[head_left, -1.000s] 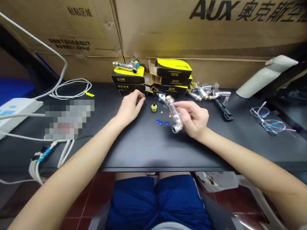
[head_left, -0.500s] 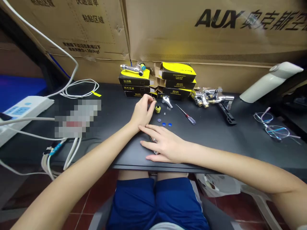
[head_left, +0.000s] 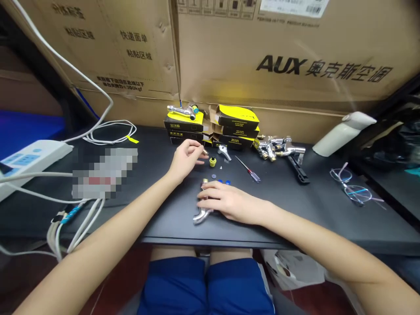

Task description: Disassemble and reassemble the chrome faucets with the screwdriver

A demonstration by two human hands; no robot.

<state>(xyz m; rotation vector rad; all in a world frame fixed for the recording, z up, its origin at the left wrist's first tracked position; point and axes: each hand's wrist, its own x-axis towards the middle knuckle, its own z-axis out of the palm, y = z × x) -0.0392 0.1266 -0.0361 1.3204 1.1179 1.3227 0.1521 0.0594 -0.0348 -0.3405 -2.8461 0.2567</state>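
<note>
My left hand [head_left: 186, 159] hovers just over the black table [head_left: 328, 218], thumb and forefinger pinched on a small brass part [head_left: 205, 152]. My right hand [head_left: 229, 202] lies nearer the front edge, fingers closed across a chrome tap body [head_left: 201, 216]. The tap's brass end pokes out above the fingers and its curved spout shows below them. Between the hands lie a yellow cap [head_left: 213, 162], small blue discs [head_left: 223, 181] and a tiny screw. A chrome lever handle [head_left: 224, 151] and a red-handled screwdriver [head_left: 248, 170] lie just beyond.
Stacked yellow-and-black boxes [head_left: 226, 124] stand at the back, one with a tap [head_left: 182, 110] on top. A heap of chrome taps [head_left: 277, 146], a black tool [head_left: 297, 168], glasses [head_left: 353, 186] and a white bottle [head_left: 341, 132] lie right. A power strip [head_left: 31, 155] and cables lie left.
My right hand brought the chrome tap body from mid-air down onto the table near the front edge. My left hand moved right toward the yellow cap and now pinches a brass part.
</note>
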